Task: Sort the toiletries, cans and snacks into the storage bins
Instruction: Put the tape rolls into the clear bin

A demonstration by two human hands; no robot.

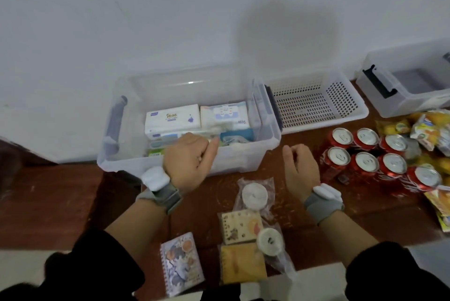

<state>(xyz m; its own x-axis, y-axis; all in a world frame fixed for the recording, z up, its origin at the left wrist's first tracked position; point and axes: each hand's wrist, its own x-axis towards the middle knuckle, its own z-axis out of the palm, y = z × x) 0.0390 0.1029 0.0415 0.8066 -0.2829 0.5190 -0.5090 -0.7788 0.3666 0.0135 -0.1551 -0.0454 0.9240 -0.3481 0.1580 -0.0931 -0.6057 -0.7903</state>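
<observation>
A clear storage bin (265, 135) stands at the back of the brown table and holds tissue packs (171, 119) and other toiletries. My left hand (190, 159) hovers over its front rim, fingers curled, with nothing visible in it. My right hand (300, 166) hangs empty and loosely open just right of the bin. Several red cans (365, 154) stand in rows to the right. Yellow snack bags (428, 130) lie beyond the cans. A white perforated basket (314, 103) sits right of the bin.
Another clear bin (404, 84) with a black latch stands at the far right. In front of my hands lie two bagged white rolls (254, 194), small notebooks (181, 264) and a yellow pad (242, 264). A white wall rises behind.
</observation>
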